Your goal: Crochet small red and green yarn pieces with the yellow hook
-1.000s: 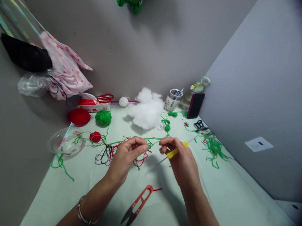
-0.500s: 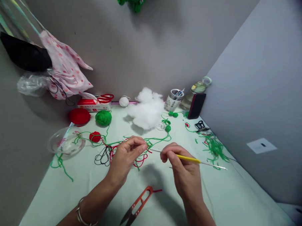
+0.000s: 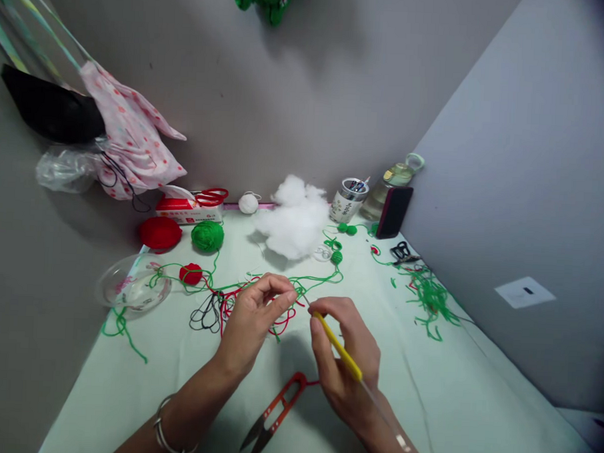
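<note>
My right hand (image 3: pixel 349 355) grips a crochet hook by its yellow handle (image 3: pixel 339 348). The hook's thin metal front end reaches toward the fingertips of my left hand (image 3: pixel 255 318). Thumb and forefinger of that hand are pinched together, and what lies between them is too small or hidden to make out. Behind the left hand are tangled green and red yarn strands (image 3: pixel 285 312) and a looped black cord (image 3: pixel 207 314). Orange thread snips (image 3: pixel 280 412) lie below the hands, blades toward me, beside a bit of red yarn.
White stuffing (image 3: pixel 295 223) sits at the back, with a pen cup (image 3: pixel 349 202), bottle (image 3: pixel 376 203) and phone (image 3: pixel 394 214) to its right. Left are green (image 3: pixel 207 236) and red yarn balls (image 3: pixel 160 234) and a clear bowl (image 3: pixel 134 286). Green scraps (image 3: pixel 432 295) lie right.
My right hand has turned and moved slightly left and down. The crochet hook has swung from nearly level to a steep slant, its rear end now pointing toward me. My left hand barely moved.
</note>
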A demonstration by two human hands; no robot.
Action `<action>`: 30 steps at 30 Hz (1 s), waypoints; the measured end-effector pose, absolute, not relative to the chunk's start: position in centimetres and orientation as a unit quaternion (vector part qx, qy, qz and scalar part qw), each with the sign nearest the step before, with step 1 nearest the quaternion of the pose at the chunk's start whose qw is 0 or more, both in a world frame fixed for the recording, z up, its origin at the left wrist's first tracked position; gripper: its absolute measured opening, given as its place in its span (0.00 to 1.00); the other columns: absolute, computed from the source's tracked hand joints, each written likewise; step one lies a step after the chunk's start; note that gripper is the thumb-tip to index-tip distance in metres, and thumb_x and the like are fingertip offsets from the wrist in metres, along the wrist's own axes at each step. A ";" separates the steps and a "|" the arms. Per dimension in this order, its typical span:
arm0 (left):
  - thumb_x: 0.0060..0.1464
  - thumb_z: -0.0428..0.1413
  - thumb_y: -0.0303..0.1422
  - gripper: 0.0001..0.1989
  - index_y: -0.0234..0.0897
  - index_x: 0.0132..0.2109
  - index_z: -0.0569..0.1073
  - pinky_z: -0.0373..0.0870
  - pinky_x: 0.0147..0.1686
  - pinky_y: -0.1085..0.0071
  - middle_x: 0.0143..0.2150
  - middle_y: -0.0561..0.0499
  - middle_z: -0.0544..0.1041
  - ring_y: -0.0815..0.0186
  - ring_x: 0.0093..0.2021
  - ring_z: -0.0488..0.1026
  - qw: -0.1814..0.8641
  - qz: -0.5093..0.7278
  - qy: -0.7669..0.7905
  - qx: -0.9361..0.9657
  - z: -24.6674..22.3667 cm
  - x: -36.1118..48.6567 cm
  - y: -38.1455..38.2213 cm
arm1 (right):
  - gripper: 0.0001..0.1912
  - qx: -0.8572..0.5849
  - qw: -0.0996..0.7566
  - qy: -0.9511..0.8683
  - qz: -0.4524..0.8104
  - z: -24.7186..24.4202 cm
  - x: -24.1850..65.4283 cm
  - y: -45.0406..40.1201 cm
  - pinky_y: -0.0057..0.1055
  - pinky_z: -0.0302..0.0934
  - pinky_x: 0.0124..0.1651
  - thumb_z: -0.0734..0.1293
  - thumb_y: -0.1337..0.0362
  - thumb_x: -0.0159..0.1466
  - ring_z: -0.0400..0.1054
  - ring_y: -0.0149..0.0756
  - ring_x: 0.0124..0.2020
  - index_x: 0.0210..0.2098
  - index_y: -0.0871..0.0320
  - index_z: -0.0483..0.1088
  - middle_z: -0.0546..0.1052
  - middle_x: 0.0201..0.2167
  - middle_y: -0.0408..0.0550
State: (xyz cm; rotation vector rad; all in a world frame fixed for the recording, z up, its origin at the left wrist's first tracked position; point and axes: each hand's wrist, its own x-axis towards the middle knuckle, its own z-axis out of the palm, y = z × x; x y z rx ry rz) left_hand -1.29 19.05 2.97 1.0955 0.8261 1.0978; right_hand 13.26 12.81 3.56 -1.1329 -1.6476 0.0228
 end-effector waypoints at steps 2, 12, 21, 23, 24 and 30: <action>0.57 0.65 0.35 0.08 0.39 0.32 0.76 0.66 0.46 0.71 0.37 0.53 0.75 0.64 0.42 0.71 0.651 0.479 0.361 0.465 2.9 -1.3 19.0 | 0.18 -0.464 0.525 -0.710 -0.068 2.9 12.9 12.9 0.36 0.72 0.40 0.65 0.78 0.68 0.75 0.40 0.38 0.54 0.56 0.71 0.80 0.38 0.52; 0.55 0.66 0.35 0.09 0.39 0.32 0.75 0.65 0.46 0.70 0.39 0.52 0.76 0.63 0.43 0.71 0.680 0.478 0.361 0.423 3.1 -1.1 18.7 | 0.16 -0.450 0.497 -0.733 -0.117 1.9 12.9 12.8 0.34 0.73 0.39 0.65 0.77 0.69 0.75 0.39 0.37 0.52 0.57 0.75 0.81 0.36 0.52; 0.56 0.66 0.35 0.09 0.38 0.32 0.76 0.65 0.46 0.69 0.39 0.52 0.76 0.63 0.41 0.72 0.697 0.473 0.347 0.414 3.4 -0.9 18.5 | 0.13 -0.426 0.496 -0.734 -0.185 1.9 12.9 13.0 0.36 0.75 0.44 0.65 0.79 0.69 0.75 0.40 0.42 0.48 0.62 0.77 0.80 0.38 0.55; 0.56 0.66 0.35 0.09 0.38 0.31 0.75 0.65 0.46 0.68 0.39 0.52 0.76 0.63 0.42 0.73 0.698 0.471 0.347 0.413 3.4 -0.9 18.4 | 0.12 -0.426 0.492 -0.737 -0.184 2.1 12.9 13.0 0.36 0.74 0.42 0.65 0.78 0.69 0.75 0.39 0.41 0.47 0.62 0.77 0.80 0.37 0.54; 0.56 0.66 0.35 0.09 0.38 0.31 0.75 0.65 0.47 0.68 0.40 0.51 0.76 0.62 0.42 0.73 0.699 0.471 0.345 0.414 3.4 -0.9 18.4 | 0.12 -0.424 0.491 -0.739 -0.183 2.1 12.9 13.0 0.35 0.74 0.42 0.65 0.78 0.70 0.75 0.39 0.40 0.47 0.62 0.77 0.80 0.37 0.54; 0.59 0.64 0.33 0.08 0.39 0.32 0.76 0.65 0.48 0.68 0.40 0.51 0.77 0.62 0.44 0.73 0.684 0.454 0.328 0.467 3.4 -1.4 18.7 | 0.15 -0.447 0.516 -0.721 -0.118 1.9 13.2 12.9 0.34 0.73 0.43 0.66 0.77 0.70 0.75 0.38 0.42 0.51 0.57 0.77 0.80 0.40 0.52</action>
